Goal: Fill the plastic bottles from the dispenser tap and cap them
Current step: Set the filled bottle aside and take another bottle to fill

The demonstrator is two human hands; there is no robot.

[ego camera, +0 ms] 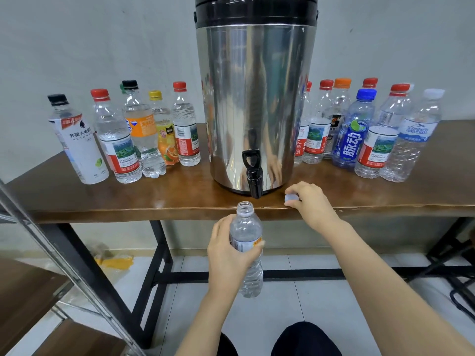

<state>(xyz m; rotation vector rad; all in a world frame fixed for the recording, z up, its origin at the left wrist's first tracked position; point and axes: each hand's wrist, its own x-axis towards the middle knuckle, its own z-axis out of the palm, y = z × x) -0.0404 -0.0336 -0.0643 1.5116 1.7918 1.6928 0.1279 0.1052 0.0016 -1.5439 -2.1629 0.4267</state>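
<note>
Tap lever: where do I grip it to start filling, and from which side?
Probably the top of the lever, from the front: it stands upright as a loop facing you above the spout. The right hand is nearest but pinches the cap.

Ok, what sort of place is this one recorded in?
Probably a plain workroom or staged setup rather than a kitchen: a steel dispenser on a wooden table against a bare wall, rows of plastic bottles either side, tiled floor below.

Open bottle (246,227) in left hand (231,255) below tap (254,173); right hand (311,199) seemingly around cap (291,197).
</note>
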